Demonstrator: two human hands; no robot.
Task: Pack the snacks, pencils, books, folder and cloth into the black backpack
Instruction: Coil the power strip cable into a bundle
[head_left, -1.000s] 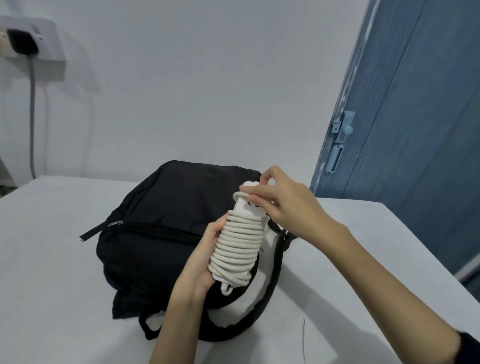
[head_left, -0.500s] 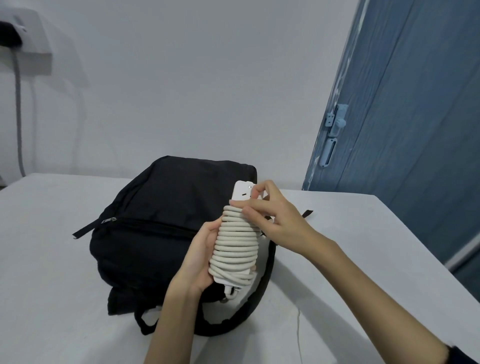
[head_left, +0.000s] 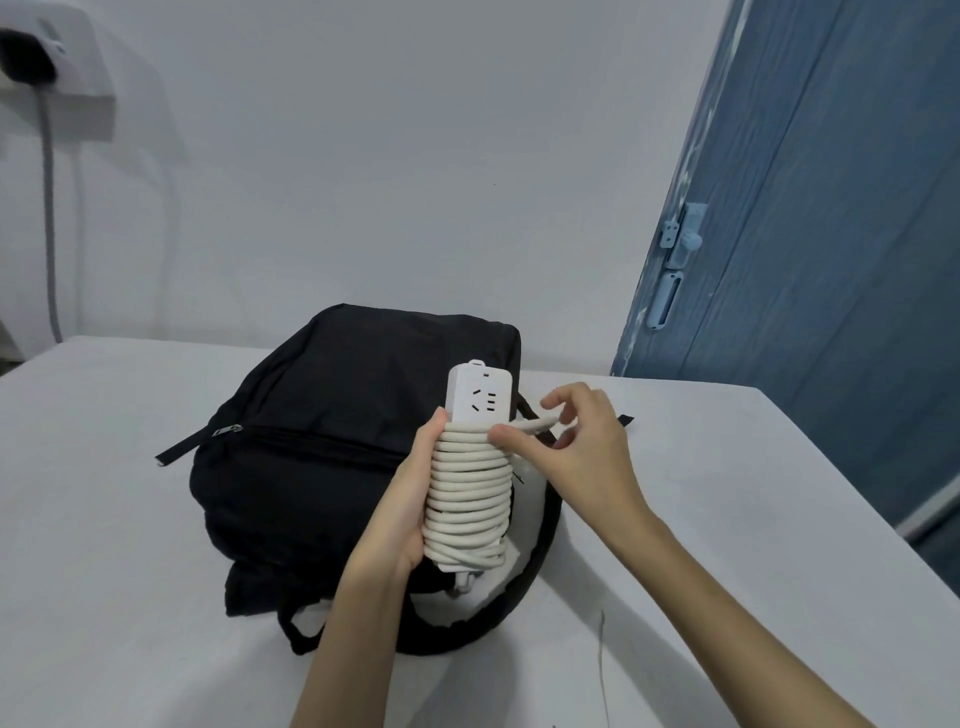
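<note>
The strip (head_left: 478, 400), wrapped in cord (head_left: 470, 493), is gripped upright by the left hand (head_left: 402, 512) over the zipped backpack (head_left: 332, 415), 1 turn is pinched by the right hand (head_left: 571, 441), and unravelling is risked if that pinch slips.

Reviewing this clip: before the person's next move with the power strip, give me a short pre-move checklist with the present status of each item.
1. Left hand grips the cord-wrapped power strip securely: ok.
2. Right hand pinches the top loop of cord: ok.
3. Remaining coils sit tight around the strip: ok.
4. Black backpack open to receive items: not ok, main zipper looks closed.
5. Snacks, pencils, books, folder, cloth within view: not ok, none visible.
6. Plug end of cord secured: cannot tell.
</note>
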